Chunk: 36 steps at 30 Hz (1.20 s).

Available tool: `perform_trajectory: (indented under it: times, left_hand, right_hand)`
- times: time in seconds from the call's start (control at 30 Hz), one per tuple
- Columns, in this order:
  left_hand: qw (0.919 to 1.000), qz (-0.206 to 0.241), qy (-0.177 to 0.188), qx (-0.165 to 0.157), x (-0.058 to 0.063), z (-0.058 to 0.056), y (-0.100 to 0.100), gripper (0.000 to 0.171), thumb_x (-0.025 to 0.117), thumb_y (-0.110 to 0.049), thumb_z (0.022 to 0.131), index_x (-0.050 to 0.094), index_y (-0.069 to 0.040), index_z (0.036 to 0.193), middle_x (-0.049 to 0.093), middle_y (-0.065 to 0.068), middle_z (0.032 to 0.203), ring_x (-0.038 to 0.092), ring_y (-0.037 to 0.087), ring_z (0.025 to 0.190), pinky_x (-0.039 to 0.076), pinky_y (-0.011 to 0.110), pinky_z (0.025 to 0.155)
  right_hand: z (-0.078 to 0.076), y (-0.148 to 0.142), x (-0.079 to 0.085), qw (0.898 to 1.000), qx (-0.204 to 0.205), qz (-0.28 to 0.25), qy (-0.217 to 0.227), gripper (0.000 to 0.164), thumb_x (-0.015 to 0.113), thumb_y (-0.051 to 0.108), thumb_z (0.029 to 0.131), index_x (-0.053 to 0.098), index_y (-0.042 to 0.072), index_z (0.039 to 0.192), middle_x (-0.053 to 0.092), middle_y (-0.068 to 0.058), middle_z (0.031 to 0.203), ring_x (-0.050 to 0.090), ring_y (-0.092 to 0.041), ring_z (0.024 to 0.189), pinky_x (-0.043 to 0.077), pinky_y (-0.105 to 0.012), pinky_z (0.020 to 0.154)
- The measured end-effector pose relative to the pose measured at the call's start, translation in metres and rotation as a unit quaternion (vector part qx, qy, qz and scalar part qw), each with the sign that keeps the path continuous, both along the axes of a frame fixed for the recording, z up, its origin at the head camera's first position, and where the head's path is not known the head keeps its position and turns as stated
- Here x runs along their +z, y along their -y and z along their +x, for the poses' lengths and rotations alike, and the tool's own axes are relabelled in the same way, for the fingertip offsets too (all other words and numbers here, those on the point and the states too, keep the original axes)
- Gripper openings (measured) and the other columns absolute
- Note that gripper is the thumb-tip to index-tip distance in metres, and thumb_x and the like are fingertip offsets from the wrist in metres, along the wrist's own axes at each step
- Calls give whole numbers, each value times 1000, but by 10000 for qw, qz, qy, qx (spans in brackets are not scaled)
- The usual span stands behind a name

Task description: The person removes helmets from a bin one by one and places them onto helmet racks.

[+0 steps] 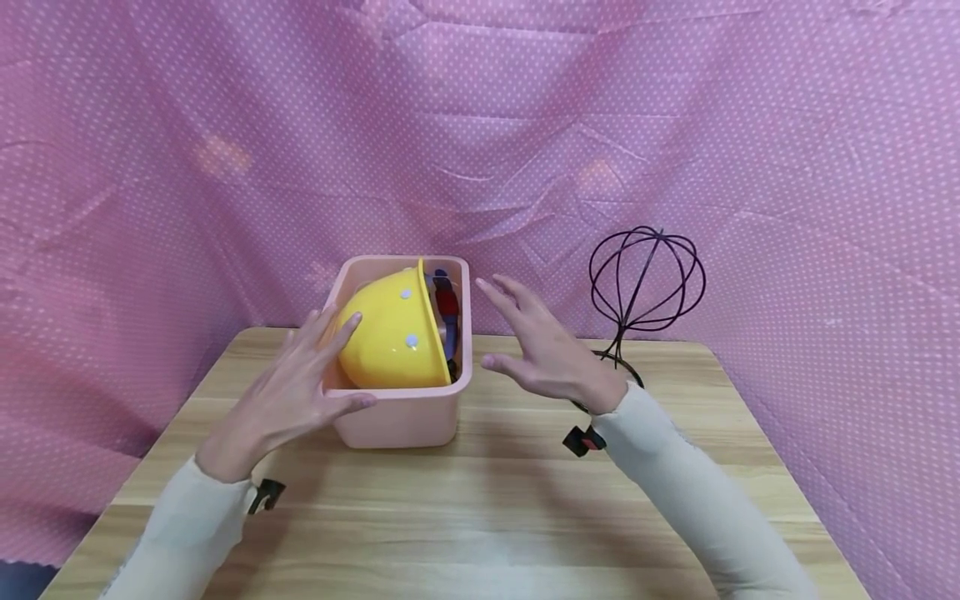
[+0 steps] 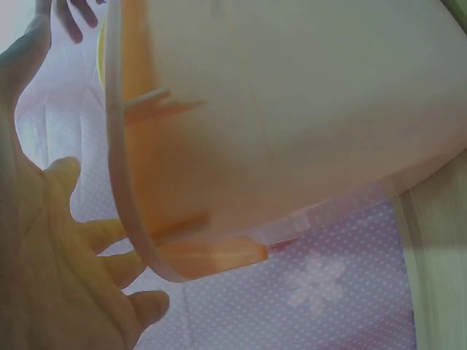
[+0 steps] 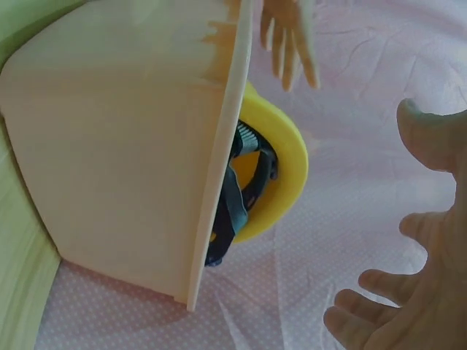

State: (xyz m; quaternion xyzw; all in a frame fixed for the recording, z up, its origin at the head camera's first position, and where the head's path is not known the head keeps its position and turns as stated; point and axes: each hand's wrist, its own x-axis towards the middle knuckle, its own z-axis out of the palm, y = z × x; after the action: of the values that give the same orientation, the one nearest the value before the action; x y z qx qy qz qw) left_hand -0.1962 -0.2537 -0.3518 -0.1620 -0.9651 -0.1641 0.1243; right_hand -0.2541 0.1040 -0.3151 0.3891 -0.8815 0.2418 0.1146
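Off-white long sleeves [image 1: 678, 487] are worn with small black wrist attachments [image 1: 575, 442], one showing red.

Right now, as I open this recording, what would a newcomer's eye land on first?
Most likely the bright yellow helmet, tipped on its side inside the pink bin on the wooden table. Next come the two hands with fingers spread: the left hand by the bin's left side, the right hand raised apart from its right side. Beyond the right hand, a black wire stand shows against the dotted cloth.
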Motion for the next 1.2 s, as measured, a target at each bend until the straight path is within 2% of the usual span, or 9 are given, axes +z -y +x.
perform_trajectory:
  times: [0.17, 0.3, 0.47, 0.57, 0.67, 0.8, 0.9, 1.03, 1.2]
  left_hand:
    - [9996, 204, 170, 138, -5, -1, 2, 113, 68, -74, 80, 5, -32, 164, 4, 4, 174, 10, 43, 158, 24, 77, 115]
    - [9988, 382, 199, 215, -8, -4, 5, 116, 69, -76, 78, 3, -34, 164, 6, 5, 173, 17, 44, 157, 26, 77, 114]
    - [9978, 584, 146, 267, -13, -5, 8, 117, 72, -76, 76, 0, -41, 162, 13, 4, 173, 25, 44, 154, 28, 78, 112]
    - [9973, 680, 71, 262, -16, -5, 10, 118, 74, -73, 75, 0, -42, 161, 15, 3, 172, 27, 41, 154, 29, 77, 112]
    - [9972, 680, 12, 304, -19, -4, 13, 118, 75, -72, 75, 3, -37, 163, 19, 9, 171, 29, 42, 152, 31, 75, 113]
    - [9964, 693, 190, 444, -22, -3, 15, 118, 74, -72, 77, 6, -31, 164, 22, 14, 169, 31, 45, 150, 32, 75, 112]
    - [9949, 752, 394, 544, -23, -1, 16, 118, 72, -73, 78, 7, -27, 165, 20, 15, 169, 31, 47, 150, 31, 76, 112]
    - [9928, 727, 642, 704, -23, 1, 17, 117, 68, -76, 79, 10, -20, 165, 19, 17, 169, 31, 48, 150, 31, 75, 112]
    - [9914, 710, 771, 779, -24, 1, 16, 117, 65, -78, 80, 13, -15, 164, 21, 19, 168, 32, 48, 149, 32, 72, 114]
  right_hand:
    - [-3, 11, -3, 9993, -81, -134, 330, 95, 70, 45, 94, 11, 24, 165, 21, -9, 169, 28, -29, 155, 32, -54, 123]
    - [-7, 23, -5, 9972, -186, -211, 695, 96, 69, 47, 93, 11, 21, 164, 25, -9, 168, 31, -29, 154, 33, -54, 123]
    - [-13, 37, -14, 9928, -181, -364, 1125, 92, 69, 47, 92, 18, 15, 162, 40, -11, 158, 50, -31, 140, 46, -51, 115]
    - [-17, 45, -18, 9894, -213, -448, 1366, 89, 70, 43, 93, 21, 15, 161, 46, -9, 151, 57, -30, 132, 51, -48, 109]
    - [-19, 53, -21, 9862, -288, -450, 1567, 88, 71, 41, 92, 22, 15, 161, 49, -4, 146, 59, -24, 124, 54, -43, 104]
    - [-21, 62, -22, 9819, -456, -328, 1811, 91, 70, 43, 92, 21, 14, 162, 54, -3, 138, 59, -19, 109, 57, -36, 94]
    - [-23, 69, -20, 9824, -479, -236, 1790, 91, 70, 43, 92, 21, 11, 162, 56, -6, 140, 60, -19, 114, 57, -38, 99]
    - [-26, 80, -19, 9810, -279, -238, 1904, 89, 69, 41, 93, 22, 9, 161, 58, -8, 142, 61, -20, 125, 56, -38, 103]
    - [-28, 88, -19, 9699, -163, -221, 2420, 87, 68, 39, 95, 18, 12, 161, 64, -8, 133, 67, -19, 118, 63, -29, 83]
